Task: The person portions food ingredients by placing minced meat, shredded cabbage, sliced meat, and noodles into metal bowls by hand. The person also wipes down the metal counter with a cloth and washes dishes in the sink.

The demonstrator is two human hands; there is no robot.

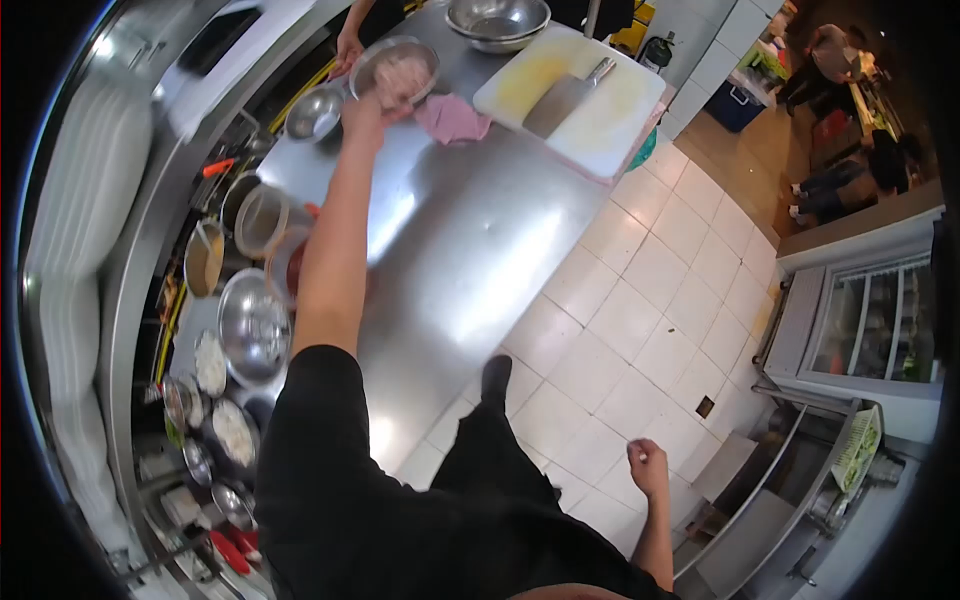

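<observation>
While the left hand (pixel 372 108) reaches to the metal bowl (pixel 402 47), the right hand (pixel 648 465) hangs with curled fingers

As the left arm stretches out nearly straight over the metal surface (pixel 460 230), its hand lies at the near side of the bowl, fingers turned in over the pale pinkish contents (pixel 393 75). Blur hides how far apart those fingers are and whether they grip anything. The bowl stands at the far end of the surface, between a smaller bowl (pixel 313 113) and a pink cloth (pixel 452 120). Beyond the cloth lies a white cutting board (pixel 610 115) with a cleaver (pixel 560 104) on it. Low above the tiled floor (pixel 600 350), the right hand is held out from the body, its fingers folded nearly closed; whether something small sits in them cannot be told. Another person's hand (pixel 347 52) is just beside the bowl's rim.
</observation>
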